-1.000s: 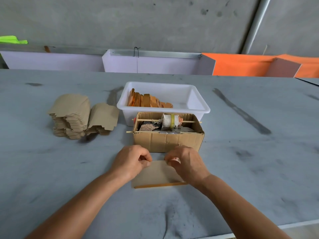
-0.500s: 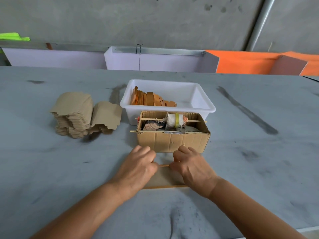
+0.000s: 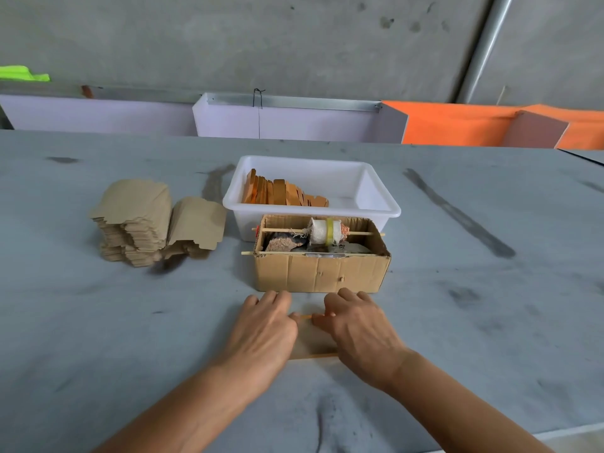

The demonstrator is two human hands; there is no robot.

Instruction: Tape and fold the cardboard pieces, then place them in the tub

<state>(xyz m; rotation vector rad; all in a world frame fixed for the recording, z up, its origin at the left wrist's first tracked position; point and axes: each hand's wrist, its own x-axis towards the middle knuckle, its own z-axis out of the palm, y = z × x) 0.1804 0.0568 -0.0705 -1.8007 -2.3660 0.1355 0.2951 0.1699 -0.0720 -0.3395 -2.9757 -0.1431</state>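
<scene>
Both hands lie palm-down on the folded cardboard piece (image 3: 312, 338), which sits flat on the grey worktop (image 3: 490, 322) just in front of the cardboard box (image 3: 320, 273). The left hand (image 3: 264, 331) and right hand (image 3: 359, 328) have their fingers stretched forward and fairly straight, pressing the piece down, thumbs nearly meeting over its far edge. A second ago the same hands were curled into pinches over the piece's far edge; half a second ago they had already flattened, and little has shifted since beyond the fingers reaching slightly further toward the box. Only a strip of the piece shows between the hands. The white tub (image 3: 376, 197) stands at twelve o'clock behind the box, with orange-edged folded pieces (image 3: 281, 192) leaning in its left part. The stack of flat cardboard blanks (image 3: 137, 220) rests at ten o'clock, unchanged.
</scene>
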